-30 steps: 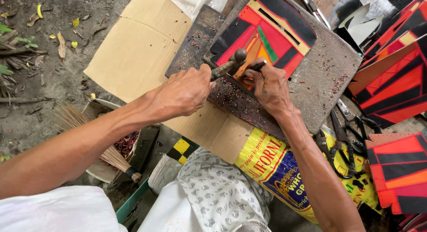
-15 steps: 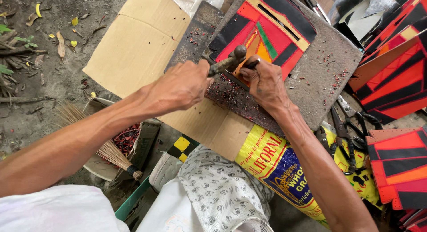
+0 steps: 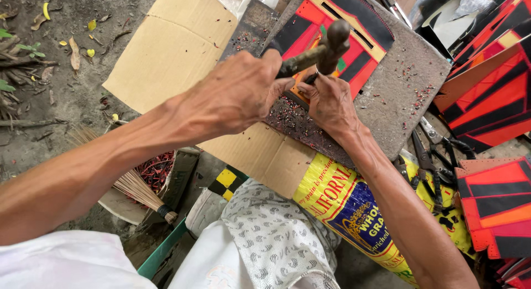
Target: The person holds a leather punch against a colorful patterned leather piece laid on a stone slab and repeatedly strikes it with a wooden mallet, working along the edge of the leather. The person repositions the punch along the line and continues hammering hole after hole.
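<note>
Left hand (image 3: 238,92) clenched round handle of a dark hammer (image 3: 326,45), head raised above the work, just over the right hand (image 3: 330,103). Right hand pinching a small punch-like tool (image 3: 311,78) w/ fingertips, knuckles resting on a red, black & orange patterned piece (image 3: 332,26) laid flat on a grey slab (image 3: 404,95); tool's tip hidden behind fingers, so contact w/ the piece cannot be told. Slab speckled w/ tiny red and dark chips, thickest near the wrist. Under the slab, flattened brown cardboard (image 3: 166,51) spread over bare dirt ground (image 3: 50,89), dry leaves & twigs scattered at far left. Below the left forearm, a straw hand broom (image 3: 138,189) lying beside a tray of red scraps (image 3: 157,167). Nearer the body, a yellow & blue printed sack (image 3: 343,206) draped under the slab's edge, grey patterned cloth (image 3: 276,239) over the lap. To the right, pliers & cutters (image 3: 428,161) lying on the sack, and stacks of matching red-black-orange pieces (image 3: 492,95) fanned out alongside, well apart from both hands.
</note>
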Motion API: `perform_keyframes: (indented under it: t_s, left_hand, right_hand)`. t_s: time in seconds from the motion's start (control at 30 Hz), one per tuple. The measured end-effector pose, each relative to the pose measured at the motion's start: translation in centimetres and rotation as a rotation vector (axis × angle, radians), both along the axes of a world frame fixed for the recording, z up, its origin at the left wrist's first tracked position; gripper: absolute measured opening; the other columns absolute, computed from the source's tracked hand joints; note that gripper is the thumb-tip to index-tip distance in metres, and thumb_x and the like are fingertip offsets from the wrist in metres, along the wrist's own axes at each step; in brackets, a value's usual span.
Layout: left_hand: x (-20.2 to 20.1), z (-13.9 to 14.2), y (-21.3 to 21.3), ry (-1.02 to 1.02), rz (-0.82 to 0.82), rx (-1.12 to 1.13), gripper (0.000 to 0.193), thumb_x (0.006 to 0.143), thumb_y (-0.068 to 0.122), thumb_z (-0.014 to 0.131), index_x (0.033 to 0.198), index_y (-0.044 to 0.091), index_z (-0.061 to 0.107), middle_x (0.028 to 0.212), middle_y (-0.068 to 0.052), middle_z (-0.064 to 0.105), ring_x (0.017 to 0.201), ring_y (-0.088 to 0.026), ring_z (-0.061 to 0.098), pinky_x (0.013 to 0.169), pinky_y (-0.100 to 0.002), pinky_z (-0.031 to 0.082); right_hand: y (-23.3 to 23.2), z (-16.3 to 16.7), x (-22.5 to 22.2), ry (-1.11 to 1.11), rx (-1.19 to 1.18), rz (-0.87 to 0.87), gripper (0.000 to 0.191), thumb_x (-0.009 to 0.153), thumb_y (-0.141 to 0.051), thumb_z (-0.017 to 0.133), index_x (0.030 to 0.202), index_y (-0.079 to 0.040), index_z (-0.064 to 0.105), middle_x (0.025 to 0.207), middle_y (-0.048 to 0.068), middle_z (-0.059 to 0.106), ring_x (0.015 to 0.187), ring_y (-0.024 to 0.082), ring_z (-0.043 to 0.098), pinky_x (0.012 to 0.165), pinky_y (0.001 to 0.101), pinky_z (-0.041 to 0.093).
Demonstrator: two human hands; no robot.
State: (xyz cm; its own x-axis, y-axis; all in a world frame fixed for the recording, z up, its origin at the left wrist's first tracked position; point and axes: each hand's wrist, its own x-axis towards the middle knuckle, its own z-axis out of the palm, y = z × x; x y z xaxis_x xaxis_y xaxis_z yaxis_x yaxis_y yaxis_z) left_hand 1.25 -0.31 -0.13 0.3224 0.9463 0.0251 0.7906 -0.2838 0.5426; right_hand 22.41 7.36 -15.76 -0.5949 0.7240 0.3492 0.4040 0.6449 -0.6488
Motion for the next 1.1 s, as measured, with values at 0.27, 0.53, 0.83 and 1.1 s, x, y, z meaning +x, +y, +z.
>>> perform_keyframes:
  t_s: [0.27,0.53,0.83,1.1]
  left_hand:
    - [-0.3,3.6,-1.0,-0.354,-0.055,0.392,0.021,0.111,0.016,0.052,0.111,-0.004,0.05,0.075,-0.019,0.056,0.057,-0.028,0.057,0.055,-0.041,0.046]
    - [-1.1,1.1,0.1,0.07,0.039,-0.214,0.038,0.107,0.029,0.051,0.097,-0.007,0.052,0.054,-0.022,0.057,0.045,-0.039,0.058,0.044,-0.05,0.044]
    - [-1.4,-5.7,-1.1,0.12,0.138,-0.405,0.04,0.107,0.035,0.047,0.097,-0.004,0.049,0.073,-0.03,0.065,0.068,-0.05,0.065,0.063,-0.06,0.05]
    - [-0.9,-7.1,-0.5,0.11,0.159,-0.416,0.037,0.105,0.032,0.048,0.1,-0.004,0.05,0.081,-0.03,0.066,0.074,-0.051,0.067,0.066,-0.062,0.051]
  right_hand:
    - [-0.3,0.5,0.0,0.042,-0.139,0.012,0.011,0.105,-0.003,0.064,0.098,0.001,0.058,0.081,0.019,0.064,0.072,0.027,0.07,0.068,0.0361,0.054]
    - [-0.2,0.4,-0.2,0.05,-0.014,0.031,0.011,0.101,-0.005,0.065,0.109,0.003,0.062,0.092,0.023,0.066,0.081,0.038,0.067,0.071,0.0397,0.053]
    - [-0.2,-0.8,0.2,0.143,-0.427,-0.261,0.024,0.108,-0.019,0.064,0.094,0.0,0.058,0.082,0.012,0.075,0.08,0.018,0.079,0.067,0.0316,0.065]
    - [-0.3,0.2,2.0,0.186,-0.345,-0.009,0.011,0.109,-0.006,0.055,0.105,0.005,0.059,0.092,0.01,0.075,0.09,0.016,0.077,0.08,0.0315,0.064]
